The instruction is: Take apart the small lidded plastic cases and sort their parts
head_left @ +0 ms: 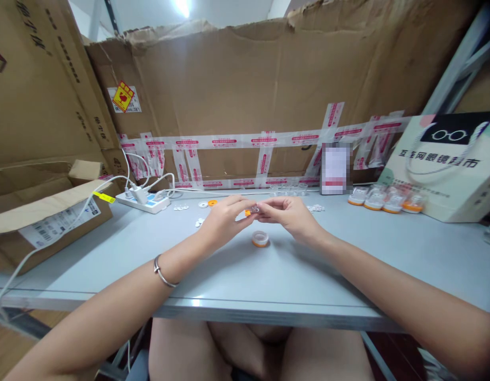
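Note:
Over the middle of the grey table my left hand (226, 219) and my right hand (287, 214) meet. Between their fingertips is a small part, orange and clear (252, 210), and both hands are closed on it. Its exact kind is too small to make out. Just below them a round clear cup with an orange base (260, 239) stands upright on the table, touched by neither hand. Behind my left hand lie an orange ring (212, 203) and a white disc (203, 205). Small white pieces (199, 223) are beside that wrist, and more white pieces (316, 208) lie past my right hand.
Several clear containers with orange bases (383, 200) stand at the right, before a paper bag (439, 169). A phone-like screen (335, 169) leans on the taped cardboard (229, 95). At the left are a white power strip (145, 202), its cables and an open carton (50, 217).

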Demonstrator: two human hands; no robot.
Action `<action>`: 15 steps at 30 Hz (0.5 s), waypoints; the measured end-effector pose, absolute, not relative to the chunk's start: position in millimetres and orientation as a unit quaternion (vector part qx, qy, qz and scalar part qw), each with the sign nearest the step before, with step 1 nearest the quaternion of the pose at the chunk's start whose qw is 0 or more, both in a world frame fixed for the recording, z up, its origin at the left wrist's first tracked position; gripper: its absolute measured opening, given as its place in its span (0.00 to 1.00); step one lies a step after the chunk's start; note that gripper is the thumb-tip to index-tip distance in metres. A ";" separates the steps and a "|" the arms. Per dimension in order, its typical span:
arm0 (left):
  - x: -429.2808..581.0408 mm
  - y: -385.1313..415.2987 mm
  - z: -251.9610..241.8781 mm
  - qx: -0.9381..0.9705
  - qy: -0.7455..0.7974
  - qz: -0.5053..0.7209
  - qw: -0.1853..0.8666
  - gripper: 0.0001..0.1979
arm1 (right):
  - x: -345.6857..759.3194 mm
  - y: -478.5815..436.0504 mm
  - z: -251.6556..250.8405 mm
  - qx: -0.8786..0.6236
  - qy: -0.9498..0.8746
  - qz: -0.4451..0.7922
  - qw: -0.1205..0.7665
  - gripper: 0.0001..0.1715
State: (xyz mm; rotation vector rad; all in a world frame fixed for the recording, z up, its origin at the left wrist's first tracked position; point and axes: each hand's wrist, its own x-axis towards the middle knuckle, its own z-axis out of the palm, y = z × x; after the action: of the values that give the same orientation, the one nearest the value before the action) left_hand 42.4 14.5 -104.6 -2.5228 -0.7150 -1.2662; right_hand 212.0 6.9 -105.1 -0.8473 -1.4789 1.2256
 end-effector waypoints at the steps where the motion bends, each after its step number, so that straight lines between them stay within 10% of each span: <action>1: 42.9 13.7 -104.4 -0.861 -0.251 -0.427 0.116 0.06 | 211.6 6.2 -104.5 -0.353 -0.609 0.507 0.497 0.14; 15: 47.4 11.9 -110.7 -0.863 -0.269 -0.383 0.190 0.07 | 211.5 5.8 -109.4 -0.384 -0.697 0.353 0.491 0.14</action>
State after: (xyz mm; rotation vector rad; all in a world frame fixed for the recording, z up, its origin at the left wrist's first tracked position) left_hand 47.4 11.9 -110.7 -2.4261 -0.7550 -1.0750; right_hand 211.5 5.8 -109.4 -0.9330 -1.6931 0.8582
